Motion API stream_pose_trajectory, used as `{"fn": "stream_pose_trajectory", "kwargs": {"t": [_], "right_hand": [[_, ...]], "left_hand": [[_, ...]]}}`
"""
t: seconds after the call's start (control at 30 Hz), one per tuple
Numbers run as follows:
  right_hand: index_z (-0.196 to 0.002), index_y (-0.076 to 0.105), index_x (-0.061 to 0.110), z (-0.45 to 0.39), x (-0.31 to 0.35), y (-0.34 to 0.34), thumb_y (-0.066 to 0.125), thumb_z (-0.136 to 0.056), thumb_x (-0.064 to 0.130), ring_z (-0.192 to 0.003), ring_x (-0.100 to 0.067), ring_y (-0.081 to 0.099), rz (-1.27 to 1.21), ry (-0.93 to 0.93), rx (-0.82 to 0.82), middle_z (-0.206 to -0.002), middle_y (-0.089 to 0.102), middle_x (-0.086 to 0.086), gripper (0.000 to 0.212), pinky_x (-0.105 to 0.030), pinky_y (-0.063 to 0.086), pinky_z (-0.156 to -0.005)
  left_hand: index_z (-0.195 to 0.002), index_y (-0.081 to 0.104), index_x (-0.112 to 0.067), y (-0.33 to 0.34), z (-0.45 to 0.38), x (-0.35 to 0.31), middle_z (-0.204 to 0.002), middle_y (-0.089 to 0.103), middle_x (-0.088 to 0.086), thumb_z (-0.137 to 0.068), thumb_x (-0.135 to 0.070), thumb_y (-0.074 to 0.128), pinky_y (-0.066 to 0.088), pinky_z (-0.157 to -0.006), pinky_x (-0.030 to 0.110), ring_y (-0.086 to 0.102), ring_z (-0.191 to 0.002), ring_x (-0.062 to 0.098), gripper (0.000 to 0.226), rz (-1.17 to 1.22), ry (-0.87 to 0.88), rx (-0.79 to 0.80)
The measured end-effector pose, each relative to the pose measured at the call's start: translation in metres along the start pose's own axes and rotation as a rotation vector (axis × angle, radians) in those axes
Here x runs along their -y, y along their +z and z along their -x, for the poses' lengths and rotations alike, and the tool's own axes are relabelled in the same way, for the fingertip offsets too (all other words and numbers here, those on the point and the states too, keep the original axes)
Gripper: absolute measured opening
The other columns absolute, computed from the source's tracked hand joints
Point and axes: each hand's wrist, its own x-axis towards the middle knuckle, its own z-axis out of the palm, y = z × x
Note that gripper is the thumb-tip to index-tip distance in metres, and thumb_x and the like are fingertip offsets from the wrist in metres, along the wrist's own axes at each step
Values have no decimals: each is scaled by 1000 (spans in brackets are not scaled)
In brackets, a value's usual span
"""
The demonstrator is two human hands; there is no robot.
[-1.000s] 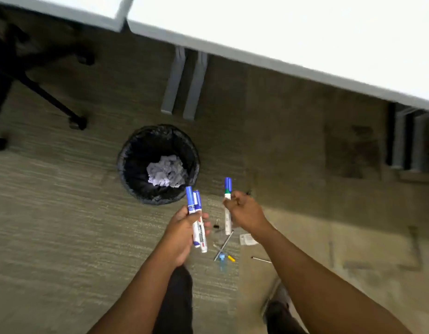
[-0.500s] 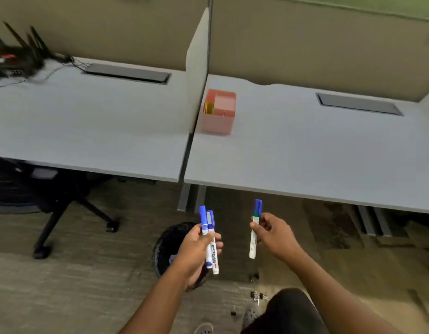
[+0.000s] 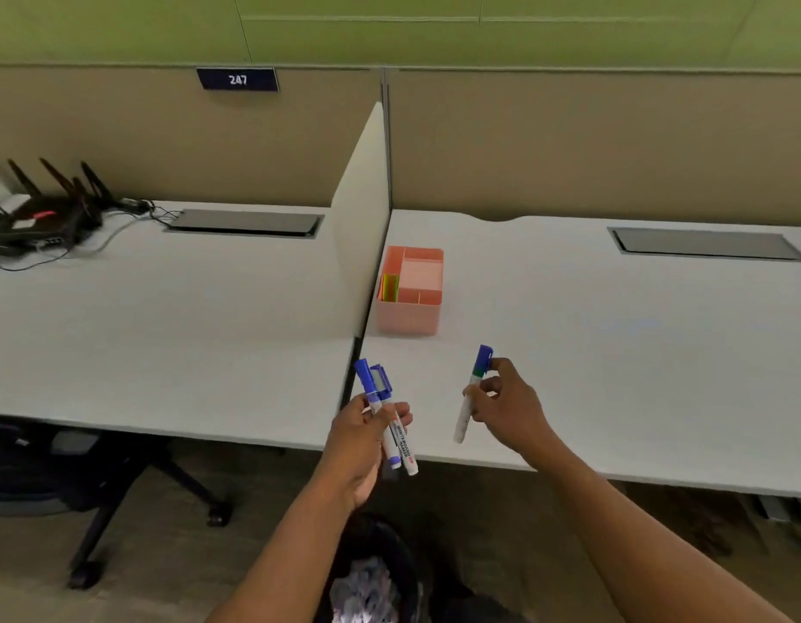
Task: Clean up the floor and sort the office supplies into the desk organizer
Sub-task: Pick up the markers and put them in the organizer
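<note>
Now the left hand (image 3: 360, 436) clutches two whiteboard markers (image 3: 385, 413) and the right hand (image 3: 508, 409) pinches a third marker (image 3: 472, 393) above the desk's (image 3: 592, 353) front edge, near the pink organizer (image 3: 409, 292) at its left edge.

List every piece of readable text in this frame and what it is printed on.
"247": white digits on the dark nameplate on the partition wall.
"WHITEBOARD MARKER": on one of the two markers in the left hand; the smaller print is too blurred.
The single marker in the right hand: label unreadable.
</note>
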Motion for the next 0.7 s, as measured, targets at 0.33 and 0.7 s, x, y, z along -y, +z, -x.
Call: {"fn": "stream_pose_trajectory", "kwargs": {"t": [0.33, 0.7], "right_hand": [[-146, 12, 35, -173, 52, -24, 62, -93, 21, -73, -19, 70, 28, -93, 13, -111, 63, -2, 74, -23, 51, -63], [-141, 24, 32, -304, 88, -6, 61, -93, 21, -87, -18, 62, 70, -140, 54, -125, 59, -4, 61, -26, 53, -66]], "left_hand": [[-110, 57, -23, 48, -150, -90, -105, 73, 3, -98, -12, 52, 50, -98, 42, 68, -102, 19, 17, -168, 172, -117], [-115, 57, -18, 77, -266, -140, -110, 71, -3, -95, -22, 59, 55, -81, 23, 70, -99, 16, 21, -301, 256, -278]]}}
